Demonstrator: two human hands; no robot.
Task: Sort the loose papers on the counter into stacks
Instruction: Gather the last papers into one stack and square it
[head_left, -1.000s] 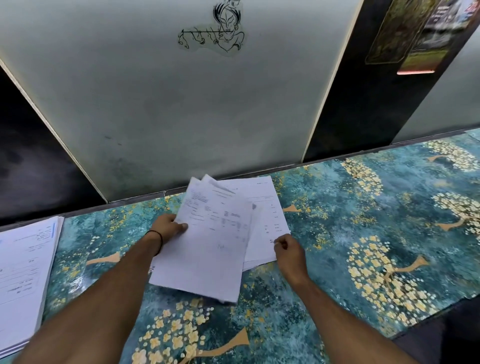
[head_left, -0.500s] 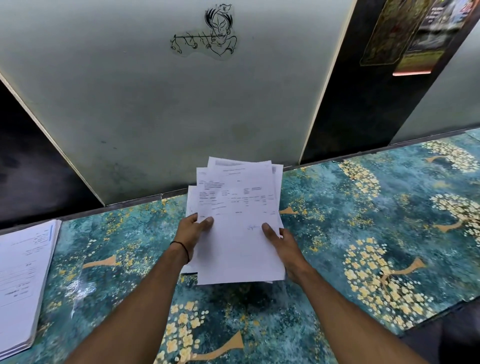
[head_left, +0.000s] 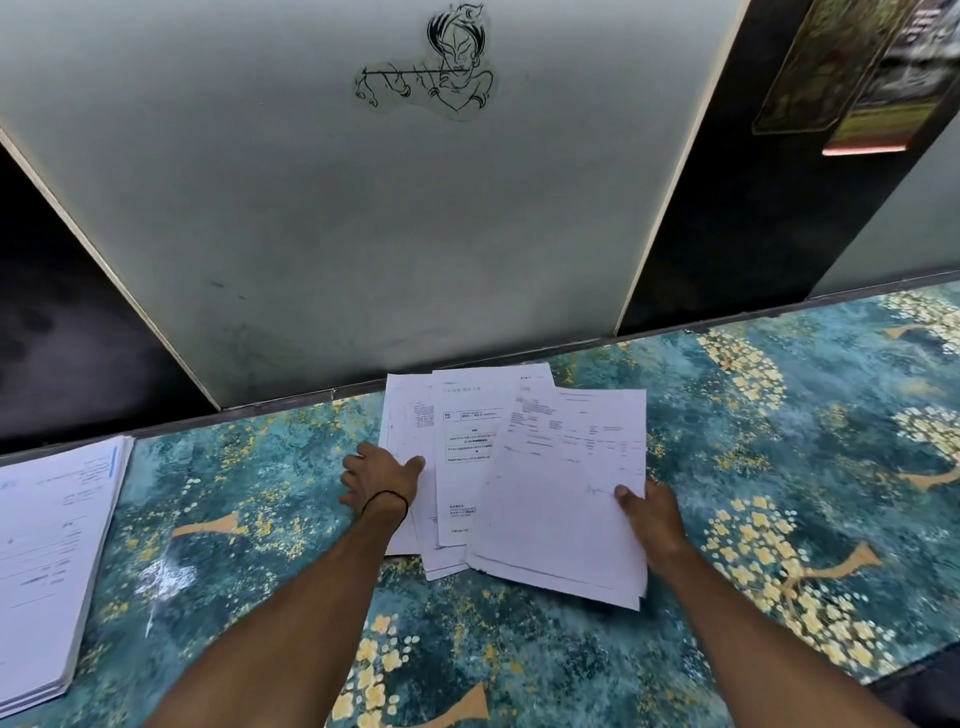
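Ideally the right hand (head_left: 649, 519) draws only the top sheet (head_left: 566, 493) clear, sliding it sideways while the left hand (head_left: 382, 475), fingers spread and relaxed, pins the fanned papers (head_left: 462, 467) to the teal worktop (head_left: 779, 467); that sheet lies tilted over the fan's right side, its right edge pinched under the thumb, a squared stack (head_left: 47, 561) far left

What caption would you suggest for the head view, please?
Sorting paperwork: left hand rests on fanned papers on the counter; right hand pinches the top sheets.
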